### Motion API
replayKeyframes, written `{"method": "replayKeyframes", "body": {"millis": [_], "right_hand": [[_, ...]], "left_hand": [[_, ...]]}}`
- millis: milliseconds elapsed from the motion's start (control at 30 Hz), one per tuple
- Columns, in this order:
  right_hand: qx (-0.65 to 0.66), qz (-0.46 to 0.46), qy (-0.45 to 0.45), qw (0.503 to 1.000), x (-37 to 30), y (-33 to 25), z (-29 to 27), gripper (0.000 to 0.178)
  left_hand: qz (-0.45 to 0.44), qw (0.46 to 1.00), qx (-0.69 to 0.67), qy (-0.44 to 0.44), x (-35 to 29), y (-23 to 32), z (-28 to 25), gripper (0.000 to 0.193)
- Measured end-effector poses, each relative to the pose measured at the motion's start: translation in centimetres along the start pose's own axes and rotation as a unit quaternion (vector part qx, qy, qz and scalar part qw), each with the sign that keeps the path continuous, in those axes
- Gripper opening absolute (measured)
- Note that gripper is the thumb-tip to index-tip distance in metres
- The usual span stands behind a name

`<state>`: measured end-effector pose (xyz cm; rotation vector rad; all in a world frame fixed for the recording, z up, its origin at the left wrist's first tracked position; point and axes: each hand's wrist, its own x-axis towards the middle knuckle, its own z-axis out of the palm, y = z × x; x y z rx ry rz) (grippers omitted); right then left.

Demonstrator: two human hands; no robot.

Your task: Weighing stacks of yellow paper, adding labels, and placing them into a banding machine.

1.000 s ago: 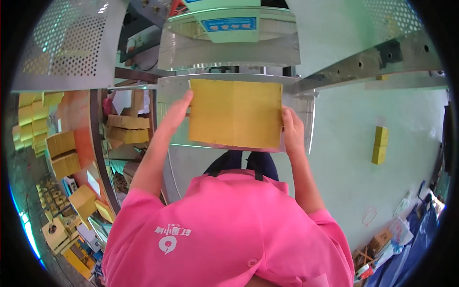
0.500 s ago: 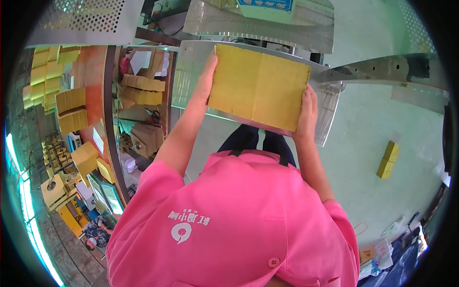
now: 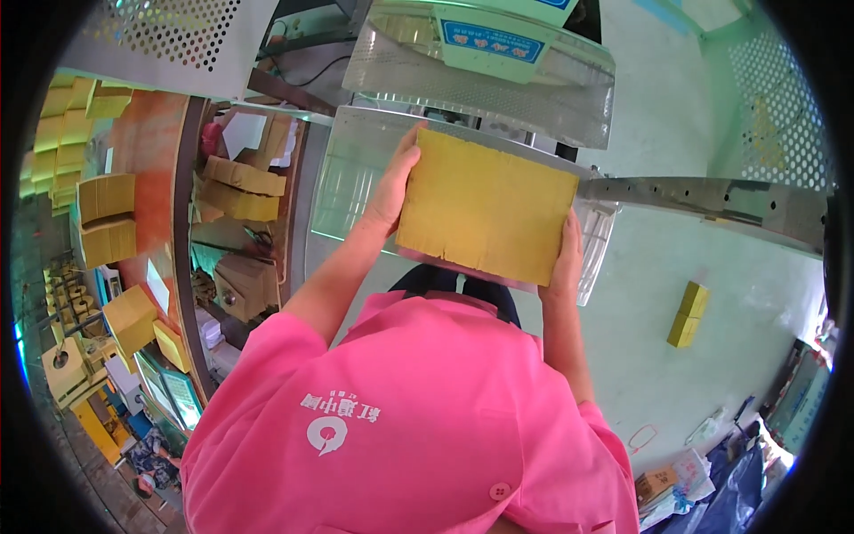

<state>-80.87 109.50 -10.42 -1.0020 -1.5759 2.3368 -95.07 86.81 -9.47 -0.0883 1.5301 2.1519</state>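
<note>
Between my two hands is a yellowish-brown cardboard box (image 3: pixel 487 209), held in front of my body and slightly tilted. One plain broad face with rough, frayed edges is turned up. My left hand (image 3: pixel 398 185) presses against its left side, the thumb near the far left corner. On the opposite side, my right hand (image 3: pixel 567 260) grips near the right edge, fingers pointing away from me. The box is over a metal worktable (image 3: pixel 342 173) with a pale ribbed surface, and covers part of it. Whether the box touches the table I cannot tell.
Behind the worktable stands a machine hood (image 3: pixel 480 98) with a blue label. A metal bar (image 3: pixel 658 190) reaches out to the right. Small cardboard boxes (image 3: pixel 688 313) lie on the floor. Left, a shelf (image 3: pixel 240 191) holds cardboard pieces; a person (image 3: pixel 153 458) is beyond at lower left.
The upturned face of the box had a middle seam; a face without one shows now. My left hand has shifted its hold. The whole view has moved somewhat.
</note>
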Motion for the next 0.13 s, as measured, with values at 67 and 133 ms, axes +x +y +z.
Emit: {"method": "replayKeyframes", "body": {"millis": [67,133], "right_hand": [[0.034,0.003,-0.007,0.999,0.21,0.74,-0.25,0.048],[0.042,0.01,-0.024,0.999,0.59,1.07,-0.56,0.05]], "left_hand": [[-0.012,1.0,-0.01,-0.007,0.26,0.09,-0.38,0.058],[-0.025,0.999,-0.018,-0.013,0.51,-0.05,-0.82,0.059]]}}
